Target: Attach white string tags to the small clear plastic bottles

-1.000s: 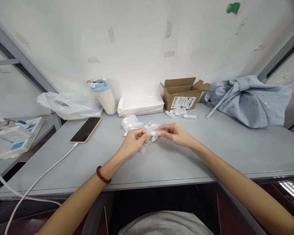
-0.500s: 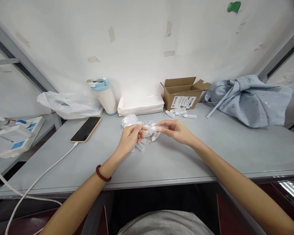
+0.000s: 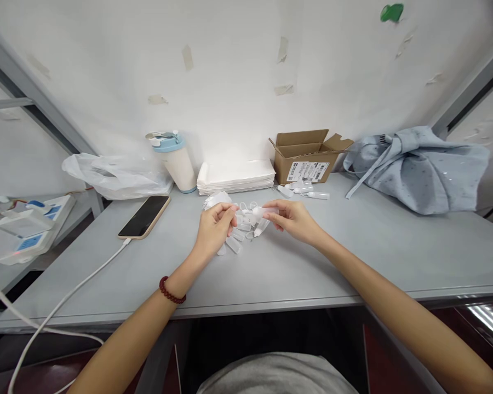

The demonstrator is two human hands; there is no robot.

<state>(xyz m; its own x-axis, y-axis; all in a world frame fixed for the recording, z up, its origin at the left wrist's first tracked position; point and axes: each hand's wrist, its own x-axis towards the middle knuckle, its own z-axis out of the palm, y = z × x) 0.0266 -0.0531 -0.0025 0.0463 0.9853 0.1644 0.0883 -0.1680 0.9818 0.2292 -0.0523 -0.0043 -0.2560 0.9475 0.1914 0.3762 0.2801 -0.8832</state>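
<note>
In the head view, my right hand [image 3: 294, 220] pinches a small translucent white plastic tube [image 3: 259, 212] between thumb and fingers, its rounded end pointing left. My left hand [image 3: 214, 227] is closed in a pinch just left of it; what sits between those fingertips is too small to make out. Beneath and between both hands lies a loose pile of similar clear tubes [image 3: 234, 244], some with thin white loops. Small white pieces [image 3: 217, 199] are heaped behind my left hand, partly covered by it.
More tubes [image 3: 318, 195] lie before an open cardboard box [image 3: 308, 164]. A stack of white paper [image 3: 236, 178], a tumbler [image 3: 176, 164] and a plastic bag [image 3: 117, 175] line the wall. A charging phone [image 3: 144, 217] lies left; blue cloth [image 3: 423, 169] lies right.
My left hand has shifted slightly left and up, widening the gap to the tube in my right hand. My right hand has barely moved.
</note>
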